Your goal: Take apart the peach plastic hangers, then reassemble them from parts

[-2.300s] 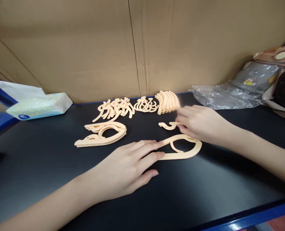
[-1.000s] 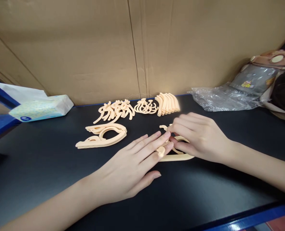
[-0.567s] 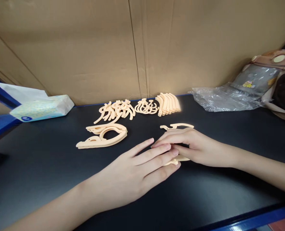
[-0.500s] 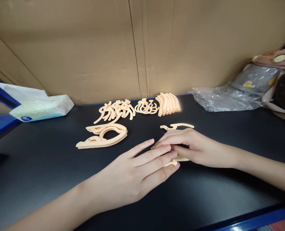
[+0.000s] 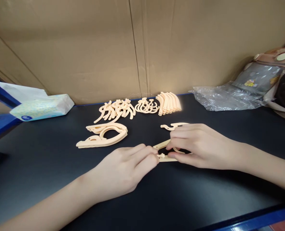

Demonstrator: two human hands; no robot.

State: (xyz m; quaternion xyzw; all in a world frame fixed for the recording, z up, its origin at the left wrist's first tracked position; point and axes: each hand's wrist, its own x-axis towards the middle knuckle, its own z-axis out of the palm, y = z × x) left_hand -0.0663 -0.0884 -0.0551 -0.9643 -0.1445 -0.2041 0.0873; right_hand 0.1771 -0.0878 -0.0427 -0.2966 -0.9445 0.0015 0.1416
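Observation:
Both hands hold a cream plastic folding hanger (image 5: pixel 166 158) low over the black tabletop. My left hand (image 5: pixel 130 168) is closed, its thumb and fingers pinching the hanger's left end, where a small knobbed tip shows. My right hand (image 5: pixel 200 146) curls round the other end and covers much of it. Just behind the right hand lies a loose curved hanger piece (image 5: pixel 167 127), partly hidden by the fingers. To the left, folded hangers (image 5: pixel 108 142) rest in a stack.
Along the back lie a pile of curved arms (image 5: pixel 117 109), a heap of hooks (image 5: pixel 146 106) and a row of tube-like arms (image 5: pixel 168 103). A tissue pack (image 5: pixel 43 107) stands at left, a clear plastic bag (image 5: pixel 226 98) at right. Cardboard (image 5: pixel 84 48) walls the rear.
My left hand has drawn back left, and its spread fingers have closed on the hanger's end. My right hand has shifted slightly right, exposing more of the hanger between the hands.

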